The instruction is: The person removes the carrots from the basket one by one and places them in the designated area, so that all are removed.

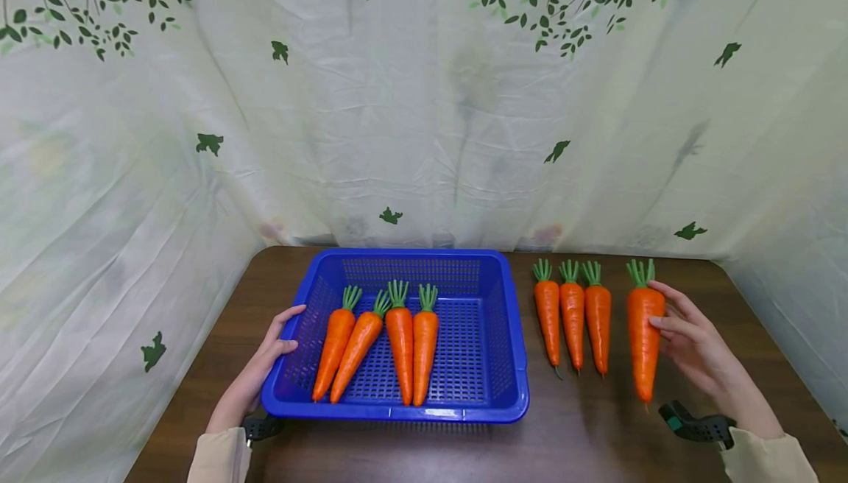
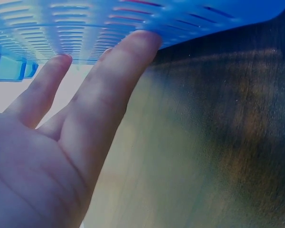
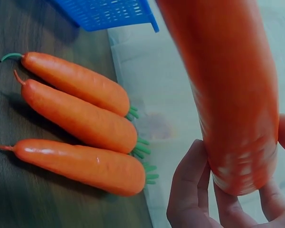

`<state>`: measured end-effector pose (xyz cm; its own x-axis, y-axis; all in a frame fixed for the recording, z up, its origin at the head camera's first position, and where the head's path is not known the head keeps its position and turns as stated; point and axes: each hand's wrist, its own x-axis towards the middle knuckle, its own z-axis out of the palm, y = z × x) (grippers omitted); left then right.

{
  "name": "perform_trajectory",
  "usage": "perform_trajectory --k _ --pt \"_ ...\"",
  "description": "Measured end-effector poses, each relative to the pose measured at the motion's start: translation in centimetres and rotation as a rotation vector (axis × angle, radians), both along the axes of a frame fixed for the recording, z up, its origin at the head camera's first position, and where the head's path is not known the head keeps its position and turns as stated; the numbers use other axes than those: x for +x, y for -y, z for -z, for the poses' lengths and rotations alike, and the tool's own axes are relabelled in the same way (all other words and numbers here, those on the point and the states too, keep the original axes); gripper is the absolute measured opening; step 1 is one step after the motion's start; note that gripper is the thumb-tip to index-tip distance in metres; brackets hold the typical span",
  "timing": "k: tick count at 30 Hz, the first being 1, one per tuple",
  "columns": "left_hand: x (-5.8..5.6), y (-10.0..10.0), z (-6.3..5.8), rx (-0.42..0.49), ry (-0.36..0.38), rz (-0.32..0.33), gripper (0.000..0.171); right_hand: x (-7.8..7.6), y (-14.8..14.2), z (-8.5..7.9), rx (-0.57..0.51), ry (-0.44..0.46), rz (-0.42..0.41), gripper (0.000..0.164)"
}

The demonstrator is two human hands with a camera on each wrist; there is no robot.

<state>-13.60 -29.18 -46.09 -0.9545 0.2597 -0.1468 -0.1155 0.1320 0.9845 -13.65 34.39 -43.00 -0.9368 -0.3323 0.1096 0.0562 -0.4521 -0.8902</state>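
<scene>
A blue plastic basket stands on the table, holding several orange carrots with green tops. At its left side is my left hand, fingers extended and tips touching the outer wall. The left wrist view shows those fingers reaching up against the slotted basket wall. My right hand pinches a larger-looking carrot near its top, on the right; its root end points toward me. Close up in the right wrist view, fingers and thumb grip both sides of this carrot.
Three carrots lie side by side between the basket and my right hand. Behind the brown wooden table hangs a pale curtain with a leaf pattern, continuing along both sides.
</scene>
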Motion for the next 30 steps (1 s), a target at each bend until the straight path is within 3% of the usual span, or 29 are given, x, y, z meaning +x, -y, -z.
perform_trajectory --k 17,30 --pt "0.1 0.0 0.0 0.000 0.014 -0.013 0.055 -0.7 -0.6 0.5 0.000 0.014 0.027 0.051" --pt "0.1 -0.1 0.1 0.020 0.024 -0.019 0.054 -1.4 -1.2 1.5 0.110 0.070 0.130 0.048"
